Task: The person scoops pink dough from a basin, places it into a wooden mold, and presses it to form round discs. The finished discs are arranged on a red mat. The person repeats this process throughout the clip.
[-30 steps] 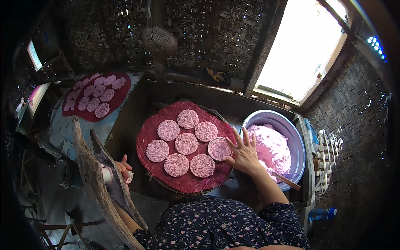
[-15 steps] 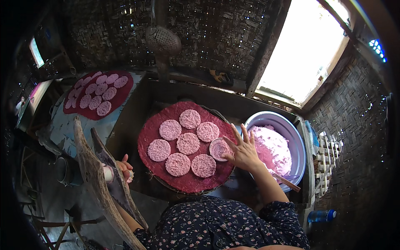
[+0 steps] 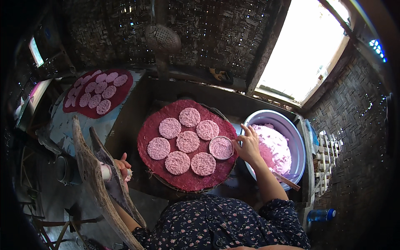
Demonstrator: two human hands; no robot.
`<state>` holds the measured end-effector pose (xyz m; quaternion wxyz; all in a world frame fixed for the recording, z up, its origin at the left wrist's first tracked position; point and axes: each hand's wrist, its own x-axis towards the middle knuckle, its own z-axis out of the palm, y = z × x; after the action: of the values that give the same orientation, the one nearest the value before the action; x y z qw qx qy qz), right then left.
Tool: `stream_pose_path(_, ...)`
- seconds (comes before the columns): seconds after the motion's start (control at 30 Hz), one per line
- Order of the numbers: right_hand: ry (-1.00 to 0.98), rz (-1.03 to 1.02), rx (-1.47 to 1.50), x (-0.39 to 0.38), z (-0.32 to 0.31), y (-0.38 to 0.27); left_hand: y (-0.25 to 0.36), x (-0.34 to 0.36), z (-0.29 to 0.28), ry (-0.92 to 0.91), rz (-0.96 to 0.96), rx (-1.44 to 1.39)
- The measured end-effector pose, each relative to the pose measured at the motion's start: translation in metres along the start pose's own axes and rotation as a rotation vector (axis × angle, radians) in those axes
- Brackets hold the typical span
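My right hand (image 3: 248,146) has its thumb and a finger closed at the right edge of a thin ring mold (image 3: 221,148). Pale pink, crumbly dough fills the ring level. Around it, several round textured pink cakes (image 3: 188,142) lie on a dark red cloth (image 3: 175,112), spread over a round tray. My left hand (image 3: 122,166), partly hidden by a curved wooden frame (image 3: 96,179), is closed at a pale pink lump (image 3: 128,175). A short white cylinder (image 3: 106,172) shows between the frame's boards, beside that hand.
A purple basin (image 3: 301,156) of pink dough, with a wooden-handled tool (image 3: 288,182), stands at right. More cakes lie on a red cloth (image 3: 118,96) at far left. A skimmer (image 3: 163,38) hangs at the back wall; a blue bottle (image 3: 321,215) is lower right.
My right hand has drawn back to the right from over the ring, and its spread fingers have come together at the rim. The ring's filling now shows fully. My left hand has barely moved.
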<state>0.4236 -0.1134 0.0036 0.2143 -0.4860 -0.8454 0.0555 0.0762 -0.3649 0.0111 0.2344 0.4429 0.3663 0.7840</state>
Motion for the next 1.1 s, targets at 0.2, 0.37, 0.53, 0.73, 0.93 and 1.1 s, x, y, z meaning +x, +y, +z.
stream_pose_path(0.2,-0.042,-0.02,-0.009,0.002,0.009,0.005,-0.006,0.0,-0.007,-0.049,0.02,-0.024)
stream_pose_path(0.37,-0.031,-0.131,-0.023,0.007,0.005,0.004,-0.007,-0.001,-0.015,-0.097,-0.012,-0.128)
stream_pose_path(0.53,-0.044,-0.101,0.017,0.005,0.0,0.0,-0.01,-0.003,-0.019,-0.101,-0.023,-0.199)
stream_pose_path(0.73,-0.022,-0.092,0.033,0.005,-0.004,0.001,-0.013,-0.003,-0.025,-0.174,-0.036,-0.219)
stream_pose_path(0.93,-0.06,-0.09,-0.057,0.005,-0.004,-0.002,-0.011,-0.004,-0.022,-0.145,-0.017,-0.159)
stream_pose_path(1.1,0.039,-0.093,-0.026,0.003,-0.013,-0.003,-0.007,-0.004,-0.018,-0.131,-0.048,-0.206)
